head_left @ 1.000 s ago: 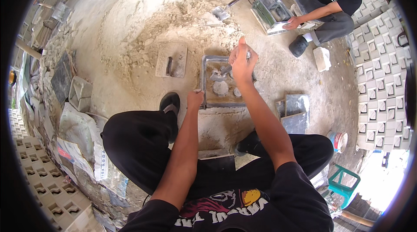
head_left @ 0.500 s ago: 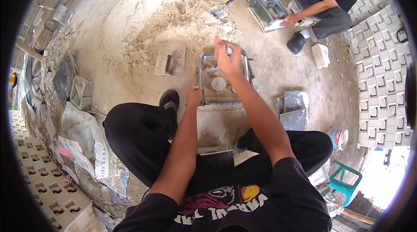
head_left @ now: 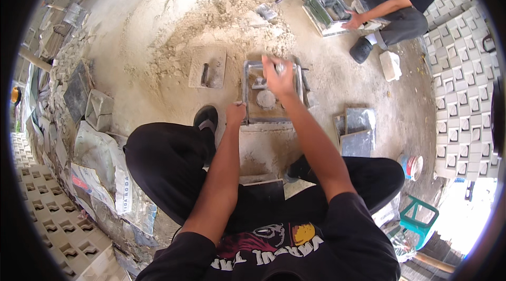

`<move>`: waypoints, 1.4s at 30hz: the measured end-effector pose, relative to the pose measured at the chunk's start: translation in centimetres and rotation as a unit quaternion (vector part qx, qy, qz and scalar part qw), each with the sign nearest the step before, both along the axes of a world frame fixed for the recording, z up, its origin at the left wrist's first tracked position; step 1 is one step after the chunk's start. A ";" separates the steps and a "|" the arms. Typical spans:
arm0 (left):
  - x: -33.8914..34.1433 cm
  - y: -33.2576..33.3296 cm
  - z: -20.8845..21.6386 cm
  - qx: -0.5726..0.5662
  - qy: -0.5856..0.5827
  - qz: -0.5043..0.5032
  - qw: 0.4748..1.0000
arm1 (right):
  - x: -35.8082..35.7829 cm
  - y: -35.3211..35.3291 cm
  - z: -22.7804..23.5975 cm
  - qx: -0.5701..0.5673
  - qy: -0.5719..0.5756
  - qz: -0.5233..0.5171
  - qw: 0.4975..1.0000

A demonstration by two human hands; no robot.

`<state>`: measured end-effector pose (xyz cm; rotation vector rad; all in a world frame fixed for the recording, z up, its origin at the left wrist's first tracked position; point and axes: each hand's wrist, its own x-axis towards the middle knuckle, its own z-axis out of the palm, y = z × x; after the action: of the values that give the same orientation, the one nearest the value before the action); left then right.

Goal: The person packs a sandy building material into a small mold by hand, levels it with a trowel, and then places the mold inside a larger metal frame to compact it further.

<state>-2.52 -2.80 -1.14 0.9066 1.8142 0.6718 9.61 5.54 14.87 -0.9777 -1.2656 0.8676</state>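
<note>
A rectangular metal-edged mould lies on the floor in front of me, with pale powder and round and bar-shaped forms inside. My left hand is closed at the mould's near left side, gripping its edge. Above the mould's far right part, my right hand is a fist, slightly blurred, around an upright tool with a shiny round top. The tool's lower end is hidden by my hand and forearm. Left of the mould lies a flat board with a dark handle.
A heap of pale powder spreads beyond the mould, a trowel at its right. At far right a co-worker's hand rests on another mould. Dark plates lie right; a green stool is lower right. Patterned blocks line the right side.
My right fist has come down a little toward the mould with the tool. My left hand stays at the mould's side. The co-worker's upper hand has shifted slightly.
</note>
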 end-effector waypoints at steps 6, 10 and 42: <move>-0.5 0.7 -3.4 0.031 -0.023 0.026 0.999 | 4.0 0.2 2.4 -0.124 0.023 0.008 0.992; -0.2 1.6 -3.1 0.002 -0.077 0.060 0.995 | 3.9 -1.1 1.2 -0.061 -0.034 -0.055 0.996; -3.1 5.7 14.5 0.119 -0.422 -0.040 0.898 | -4.7 -9.4 6.5 0.034 0.148 -0.109 0.982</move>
<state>-5.58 2.88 13.36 0.6749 0.9244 1.0498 4.88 -3.85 21.42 -0.8775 -0.9113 0.7615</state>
